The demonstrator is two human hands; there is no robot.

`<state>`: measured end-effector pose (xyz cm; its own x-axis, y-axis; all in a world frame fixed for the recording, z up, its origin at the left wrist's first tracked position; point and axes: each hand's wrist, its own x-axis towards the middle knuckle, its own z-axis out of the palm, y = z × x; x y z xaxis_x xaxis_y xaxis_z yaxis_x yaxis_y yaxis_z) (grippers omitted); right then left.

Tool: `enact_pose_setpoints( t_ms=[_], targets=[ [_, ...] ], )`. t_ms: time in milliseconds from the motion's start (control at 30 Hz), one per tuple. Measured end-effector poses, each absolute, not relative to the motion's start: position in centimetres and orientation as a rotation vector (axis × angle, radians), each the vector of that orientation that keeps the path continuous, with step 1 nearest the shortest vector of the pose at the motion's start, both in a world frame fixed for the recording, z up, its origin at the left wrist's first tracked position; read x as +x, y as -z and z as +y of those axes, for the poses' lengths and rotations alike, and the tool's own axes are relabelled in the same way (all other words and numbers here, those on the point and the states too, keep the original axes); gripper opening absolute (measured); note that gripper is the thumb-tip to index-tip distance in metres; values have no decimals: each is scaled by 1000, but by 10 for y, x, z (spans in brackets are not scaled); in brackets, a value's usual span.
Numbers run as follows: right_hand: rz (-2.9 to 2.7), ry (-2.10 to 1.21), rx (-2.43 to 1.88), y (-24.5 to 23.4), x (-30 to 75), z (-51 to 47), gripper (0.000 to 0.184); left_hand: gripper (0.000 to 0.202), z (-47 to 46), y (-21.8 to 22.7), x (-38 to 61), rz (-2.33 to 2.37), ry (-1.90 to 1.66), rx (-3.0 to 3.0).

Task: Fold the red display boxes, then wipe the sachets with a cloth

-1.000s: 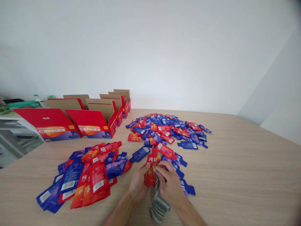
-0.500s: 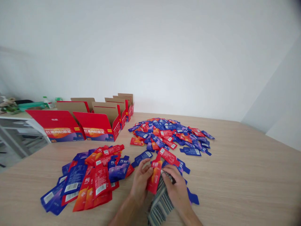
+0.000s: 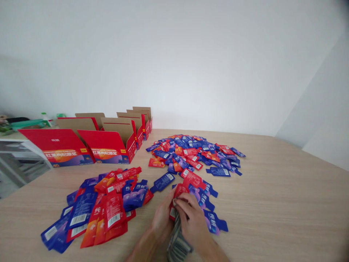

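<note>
Both my hands meet near the table's front edge. My left hand (image 3: 161, 220) is closed round a red and orange sachet (image 3: 178, 193), whose top sticks up between the hands. My right hand (image 3: 192, 220) is closed over the top edge of a stack of sachets (image 3: 177, 245) seen edge-on, striped grey, which runs down toward me. Loose blue sachets (image 3: 211, 222) lie just right of my right hand.
A spread of red and blue sachets (image 3: 95, 207) lies on the wooden table (image 3: 286, 203) at the left, a larger pile (image 3: 193, 153) farther back. Several open red cartons (image 3: 109, 145) stand in a row at the back left. A shelf unit (image 3: 16, 160) stands beyond the table's left edge.
The red sachet has been drawn down against the stack, and my two hands have closed together around it. The view shifted slightly.
</note>
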<state>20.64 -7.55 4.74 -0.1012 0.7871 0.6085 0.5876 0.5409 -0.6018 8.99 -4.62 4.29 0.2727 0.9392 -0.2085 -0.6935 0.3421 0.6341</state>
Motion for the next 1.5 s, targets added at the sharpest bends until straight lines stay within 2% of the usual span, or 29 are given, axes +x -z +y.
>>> enact_pose_setpoints(
  t_ms=[133,333,533,767,900,1000,1233,1400,1500],
  targets=[
    [-1546,-77,-1277,-43,222,-66,23,37,-50,-35,97,498,-1061,521],
    [-1727,-253,-1179,-43,212,-71,24,31,-44,-28,89,676,-1156,517],
    [-1468,-51,-1405,-42,231,-60,19,37,-50,-39,94,480,-1001,590],
    [-1665,-285,-1259,-44,211,-72,20,37,-43,-33,85,494,-1092,544],
    [-1478,-160,-1407,-46,225,-66,19,42,-47,-40,87,521,-1036,603],
    [-1488,-167,-1414,-45,225,-64,20,43,-48,-45,89,653,-1074,713],
    [-1866,-583,-1141,-48,184,-88,26,46,-37,-55,69,1033,-1225,961],
    [-1829,-526,-1243,-43,191,-84,22,48,-28,-53,52,1291,-1317,1582],
    [-1803,-448,-1290,-38,200,-78,19,51,-14,-46,29,1641,-1252,1981]
  ],
)
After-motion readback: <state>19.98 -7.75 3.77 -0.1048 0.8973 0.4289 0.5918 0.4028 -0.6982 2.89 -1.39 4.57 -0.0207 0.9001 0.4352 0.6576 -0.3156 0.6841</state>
